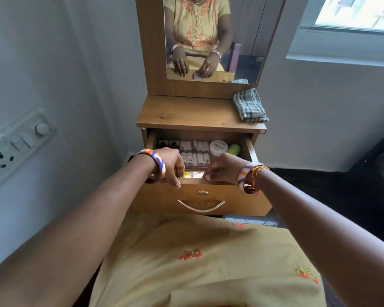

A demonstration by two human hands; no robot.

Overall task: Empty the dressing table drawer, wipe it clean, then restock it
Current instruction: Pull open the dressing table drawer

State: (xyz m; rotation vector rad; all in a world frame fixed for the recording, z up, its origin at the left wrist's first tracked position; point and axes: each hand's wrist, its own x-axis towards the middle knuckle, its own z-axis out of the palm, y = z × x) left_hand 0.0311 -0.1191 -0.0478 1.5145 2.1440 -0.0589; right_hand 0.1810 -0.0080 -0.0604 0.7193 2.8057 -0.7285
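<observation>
The wooden dressing table drawer (200, 197) stands pulled open. Inside it are rows of small bottles (194, 152), a white jar (218, 148), a green bottle (234, 149) and a yellow-green packet (193, 174) at the front. My left hand (171, 166) grips the drawer's front rim, thumb on the outer face and fingers curled inside. My right hand (222, 170) is curled over the same rim to the right of the packet, thumb on top. Its fingertips are hidden.
A folded checked cloth (249, 105) lies on the right of the table top (186, 114), under the mirror (208, 36). A switch panel (16, 142) is on the left wall, a window at upper right. My lap fills the foreground.
</observation>
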